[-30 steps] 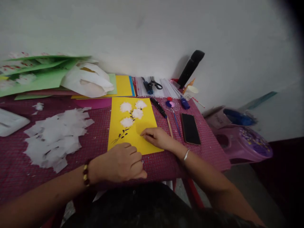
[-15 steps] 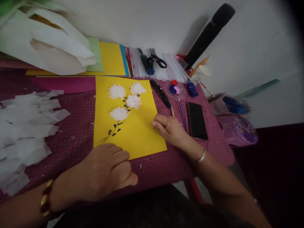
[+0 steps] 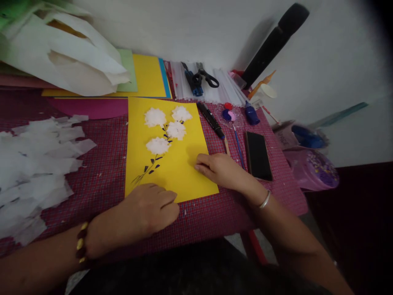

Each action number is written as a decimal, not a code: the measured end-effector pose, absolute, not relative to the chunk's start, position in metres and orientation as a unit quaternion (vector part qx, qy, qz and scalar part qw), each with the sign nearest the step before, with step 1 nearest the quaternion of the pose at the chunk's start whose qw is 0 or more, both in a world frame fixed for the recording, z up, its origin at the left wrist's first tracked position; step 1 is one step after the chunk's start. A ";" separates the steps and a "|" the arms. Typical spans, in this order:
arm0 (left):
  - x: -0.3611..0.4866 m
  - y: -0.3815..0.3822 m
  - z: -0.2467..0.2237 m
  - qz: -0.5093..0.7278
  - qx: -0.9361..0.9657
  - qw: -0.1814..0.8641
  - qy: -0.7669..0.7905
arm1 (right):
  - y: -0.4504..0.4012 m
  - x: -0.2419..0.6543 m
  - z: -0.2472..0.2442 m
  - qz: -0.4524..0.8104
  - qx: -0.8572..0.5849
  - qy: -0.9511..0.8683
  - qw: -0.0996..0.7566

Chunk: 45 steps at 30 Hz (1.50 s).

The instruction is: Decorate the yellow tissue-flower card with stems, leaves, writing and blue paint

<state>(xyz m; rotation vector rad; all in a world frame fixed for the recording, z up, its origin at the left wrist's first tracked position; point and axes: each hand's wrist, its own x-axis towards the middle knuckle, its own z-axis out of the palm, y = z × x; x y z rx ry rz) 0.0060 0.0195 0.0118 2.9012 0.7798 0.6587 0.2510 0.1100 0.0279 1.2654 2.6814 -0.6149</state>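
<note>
A yellow sheet [image 3: 187, 176] lies on the checked tablecloth, bearing several white paper flowers [image 3: 155, 117] and a drawn stem with dark leaves [image 3: 151, 163]. My left hand [image 3: 147, 209], fingers curled, rests over the sheet's lower left edge below the stem. Over the right side of the sheet is my right hand [image 3: 215, 168], its fingers curled and pressed together. Whether either hand pinches anything small cannot be seen. A black marker [image 3: 211, 121] lies beside the sheet's upper right edge.
White tissue pieces [image 3: 39, 164] spread at the left. Scissors [image 3: 206, 77] lie at the back. A paint palette [image 3: 229, 114], thin blue brush [image 3: 238, 147], blue bottle [image 3: 251, 113] and phone [image 3: 258, 155] are at the right. Coloured sheets [image 3: 149, 76] and a white bag [image 3: 80, 53] stand behind.
My left hand has moved slightly up and right, its thumb now closer to the fingers. My right hand has shifted slightly down and left against the sheet. The view has shifted a little.
</note>
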 end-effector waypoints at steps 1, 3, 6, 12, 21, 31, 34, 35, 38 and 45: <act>0.009 0.017 0.013 0.201 0.947 0.049 0.245 | 0.110 0.252 0.029 -0.205 0.414 0.885 0.061; 0.014 0.011 0.016 0.185 0.952 0.078 0.230 | 0.109 0.253 0.032 -0.214 0.413 0.883 0.066; 0.020 0.006 0.016 0.176 0.955 0.100 0.217 | 0.106 0.255 0.032 -0.230 0.422 0.877 0.011; 0.019 0.009 0.017 0.176 0.961 0.068 0.201 | 0.103 0.256 0.029 -0.234 0.431 0.869 -0.060; 0.008 0.017 0.012 0.190 0.951 0.057 0.236 | 0.102 0.246 0.025 -0.253 0.364 0.894 -0.060; 0.011 0.023 -0.006 0.140 0.944 0.108 0.277 | 0.098 0.232 0.023 -0.129 0.435 0.891 0.039; 0.016 0.022 -0.006 0.150 0.940 0.102 0.289 | 0.095 0.235 0.027 -0.123 0.444 0.887 -0.018; 0.016 0.022 -0.005 0.153 0.939 0.102 0.289 | 0.095 0.235 0.027 -0.123 0.442 0.888 -0.017; 0.017 0.022 -0.003 0.165 0.937 0.113 0.287 | 0.092 0.230 0.026 -0.137 0.431 0.891 0.045; 0.017 0.024 0.001 0.152 0.944 0.149 0.251 | 0.092 0.226 0.024 -0.141 0.436 0.886 0.068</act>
